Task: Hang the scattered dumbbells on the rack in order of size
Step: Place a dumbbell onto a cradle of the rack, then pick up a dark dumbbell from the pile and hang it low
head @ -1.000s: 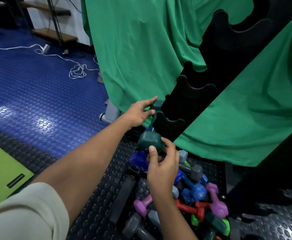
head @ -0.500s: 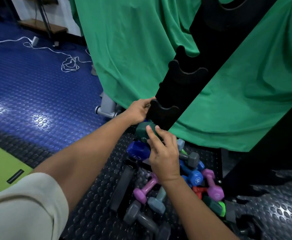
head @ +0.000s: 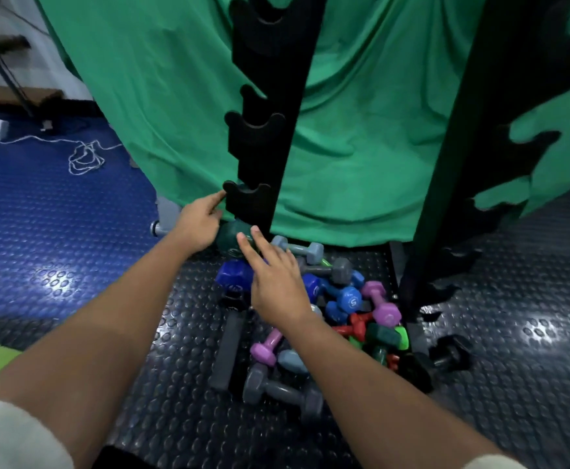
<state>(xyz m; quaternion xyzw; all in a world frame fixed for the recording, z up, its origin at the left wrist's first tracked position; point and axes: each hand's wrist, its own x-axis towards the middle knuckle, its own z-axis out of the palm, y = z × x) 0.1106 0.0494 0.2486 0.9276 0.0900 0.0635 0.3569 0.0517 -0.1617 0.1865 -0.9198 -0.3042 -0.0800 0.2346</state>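
dark green dumbbell (head: pixel 234 240) sits at frame centre, just under the black rack's (head: pixel 248 204) lowest cradle; left hand (head: pixel 197 225) curls around its end, right hand (head: pixel 275 282) touches it with straight fingers above the dumbbell pile (head: pixel 341 299).

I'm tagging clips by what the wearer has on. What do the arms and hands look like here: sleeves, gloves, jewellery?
Both forearms are bare. The left hand and right hand wear no gloves, and no rings, watch or wristband show. A pale, off-white short sleeve covers the left upper arm at the bottom edge, and a sliver of the same pale fabric shows on the right arm.
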